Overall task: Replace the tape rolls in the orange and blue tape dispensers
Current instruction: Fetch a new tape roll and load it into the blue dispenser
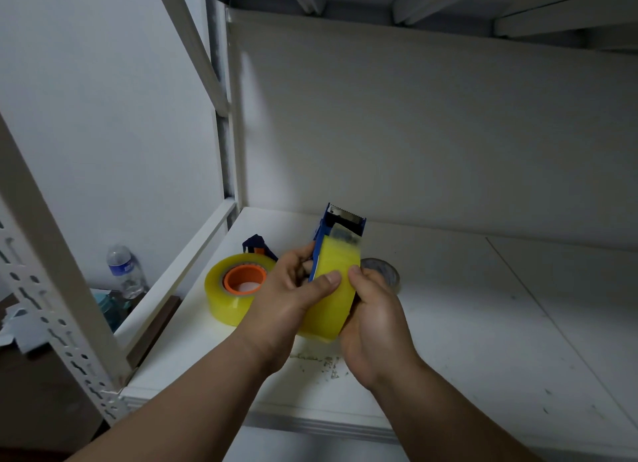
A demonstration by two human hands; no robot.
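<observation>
Both hands (293,299) grip blue dispenser (326,233) w/ yellow roll (333,289) above shelf (483,323)

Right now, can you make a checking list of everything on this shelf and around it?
Surface: white shelf, scuffed near the front edge.
Job's things: blue dispenser with yellow roll, held up; orange dispenser's roll lies flat.
Clutter: grey near-empty roll behind the hands.
Grippers: left hand and right hand both grip the blue dispenser's roll.
Cables: nothing seen.
Surroundings: water bottle lower left, white rack post.
</observation>
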